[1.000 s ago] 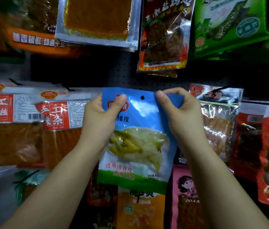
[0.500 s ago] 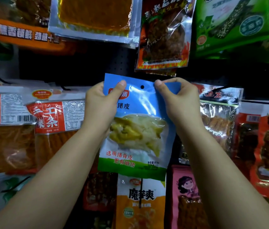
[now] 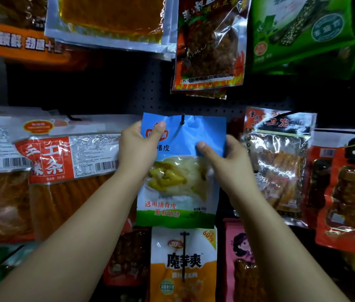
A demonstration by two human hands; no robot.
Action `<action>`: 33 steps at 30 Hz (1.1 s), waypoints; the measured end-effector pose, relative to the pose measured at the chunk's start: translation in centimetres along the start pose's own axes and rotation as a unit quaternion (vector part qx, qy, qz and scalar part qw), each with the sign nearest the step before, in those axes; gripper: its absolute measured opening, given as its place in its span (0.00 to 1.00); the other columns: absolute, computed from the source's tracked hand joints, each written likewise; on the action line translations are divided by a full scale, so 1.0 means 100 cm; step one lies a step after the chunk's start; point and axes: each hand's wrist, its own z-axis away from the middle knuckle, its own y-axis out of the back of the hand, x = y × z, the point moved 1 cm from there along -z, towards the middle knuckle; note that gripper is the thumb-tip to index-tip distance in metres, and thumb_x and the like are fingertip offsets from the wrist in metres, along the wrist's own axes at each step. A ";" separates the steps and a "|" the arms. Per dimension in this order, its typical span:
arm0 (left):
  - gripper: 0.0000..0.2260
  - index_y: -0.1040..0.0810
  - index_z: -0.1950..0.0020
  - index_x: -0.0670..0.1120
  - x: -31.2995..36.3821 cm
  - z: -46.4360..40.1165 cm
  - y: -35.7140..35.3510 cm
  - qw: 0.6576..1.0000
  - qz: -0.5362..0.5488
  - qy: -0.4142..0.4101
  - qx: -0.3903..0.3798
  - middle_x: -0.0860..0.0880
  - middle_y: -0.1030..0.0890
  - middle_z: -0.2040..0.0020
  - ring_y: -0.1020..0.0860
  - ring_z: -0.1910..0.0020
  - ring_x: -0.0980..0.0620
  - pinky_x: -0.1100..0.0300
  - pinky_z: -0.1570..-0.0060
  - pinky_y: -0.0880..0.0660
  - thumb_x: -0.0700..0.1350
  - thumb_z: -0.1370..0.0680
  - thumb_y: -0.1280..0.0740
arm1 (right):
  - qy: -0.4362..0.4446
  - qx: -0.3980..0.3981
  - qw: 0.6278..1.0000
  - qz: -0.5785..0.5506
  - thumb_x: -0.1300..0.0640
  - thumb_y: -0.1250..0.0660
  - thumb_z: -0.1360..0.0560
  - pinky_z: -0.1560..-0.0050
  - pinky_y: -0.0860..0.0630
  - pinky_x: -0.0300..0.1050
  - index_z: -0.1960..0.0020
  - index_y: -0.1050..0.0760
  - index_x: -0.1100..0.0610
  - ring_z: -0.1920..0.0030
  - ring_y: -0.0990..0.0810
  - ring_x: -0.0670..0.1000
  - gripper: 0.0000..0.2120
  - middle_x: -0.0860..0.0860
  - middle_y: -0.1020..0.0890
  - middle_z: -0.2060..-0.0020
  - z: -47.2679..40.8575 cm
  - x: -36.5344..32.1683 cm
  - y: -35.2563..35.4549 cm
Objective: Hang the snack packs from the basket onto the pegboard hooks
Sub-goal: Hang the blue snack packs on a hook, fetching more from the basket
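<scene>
Head view, single entry.

Item in hand: blue, white and green glossy plastic snack pack (image 3: 180, 171), flat pouch with a clear window showing pale yellow contents. I am holding it up against the black perforated pegboard (image 3: 128, 94).

Left hand (image 3: 138, 149): I am pinching the pack's upper left corner, thumb on the front face, fingers behind.

Right hand (image 3: 226, 162): I am gripping the right edge lower down, thumb pressed flat on the blue panel, fingers curled behind.

Black metal peg hook (image 3: 182, 119): between my two grips and above them, its tip is showing through the pack's hang hole near the top edge.

Step judged in hand: seating the pack on the hook. To do it well, I am keeping the top edge taut between both grips so the hole stays round, and should push it straight back along the hook before letting go.

Risk judged: loosening one side early could tilt the pouch off the tip.

Below my grips: an orange and white pouch (image 3: 183, 264) hanging on its own hook. The basket is not in view.
</scene>
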 end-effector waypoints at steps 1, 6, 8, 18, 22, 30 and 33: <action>0.06 0.21 0.61 0.53 -0.003 -0.003 -0.003 1.000 -0.012 -0.001 0.003 0.49 0.16 0.58 0.17 0.58 0.48 0.42 0.53 0.20 0.53 0.25 0.31 | -0.015 -0.010 1.000 0.005 0.51 0.30 0.27 0.62 0.24 0.38 0.50 0.24 0.53 0.57 0.18 0.45 0.09 0.48 0.17 0.56 0.002 0.009 0.000; 0.11 0.27 0.49 0.52 -0.019 -0.006 -0.015 0.996 -0.074 -0.050 0.024 0.56 0.21 0.56 0.21 0.53 0.54 0.54 0.52 0.22 0.56 0.25 0.33 | -0.050 -0.005 0.999 0.017 0.51 0.32 0.25 0.56 0.25 0.43 0.51 0.23 0.56 0.56 0.19 0.48 0.08 0.50 0.17 0.56 -0.010 0.037 -0.007; 0.16 0.32 0.44 0.52 -0.031 -0.002 -0.017 0.995 -0.074 -0.066 0.011 0.55 0.22 0.52 0.22 0.50 0.56 0.61 0.52 0.24 0.53 0.26 0.30 | -0.059 0.009 0.997 0.042 0.50 0.32 0.25 0.57 0.26 0.44 0.53 0.24 0.55 0.56 0.19 0.50 0.08 0.51 0.18 0.58 -0.021 0.044 -0.013; 0.18 0.35 0.37 0.44 -0.078 -0.037 -0.044 0.983 -0.172 -0.013 -0.059 0.50 0.24 0.46 0.25 0.54 0.56 0.68 0.64 0.32 0.48 0.22 0.35 | -0.121 0.015 0.991 0.059 0.48 0.36 0.23 0.56 0.28 0.47 0.54 0.27 0.56 0.53 0.21 0.57 0.10 0.53 0.20 0.58 -0.071 0.089 -0.037; 0.17 0.31 0.38 0.41 -0.092 -0.061 -0.056 0.978 -0.190 0.031 -0.084 0.45 0.21 0.45 0.22 0.48 0.48 0.54 0.52 0.23 0.48 0.22 0.34 | -0.148 0.020 0.986 0.076 0.47 0.40 0.21 0.56 0.29 0.46 0.54 0.27 0.55 0.51 0.21 0.59 0.12 0.58 0.19 0.52 -0.091 0.108 -0.044; 0.12 0.33 0.43 0.46 -0.111 -0.076 -0.073 0.978 -0.188 0.070 -0.060 0.48 0.21 0.51 0.22 0.58 0.53 0.61 0.65 0.26 0.48 0.22 0.35 | -0.199 0.038 0.977 0.070 0.47 0.42 0.21 0.67 0.36 0.41 0.57 0.24 0.56 0.60 0.23 0.56 0.15 0.56 0.19 0.58 -0.116 0.125 -0.051; 0.12 0.33 0.43 0.46 -0.111 -0.076 -0.074 0.978 -0.191 0.069 -0.043 0.48 0.22 0.50 0.22 0.56 0.53 0.59 0.61 0.24 0.50 0.22 0.36 | -0.209 0.041 0.975 0.063 0.47 0.42 0.20 0.62 0.35 0.41 0.53 0.24 0.56 0.58 0.24 0.56 0.14 0.57 0.19 0.56 -0.115 0.126 -0.054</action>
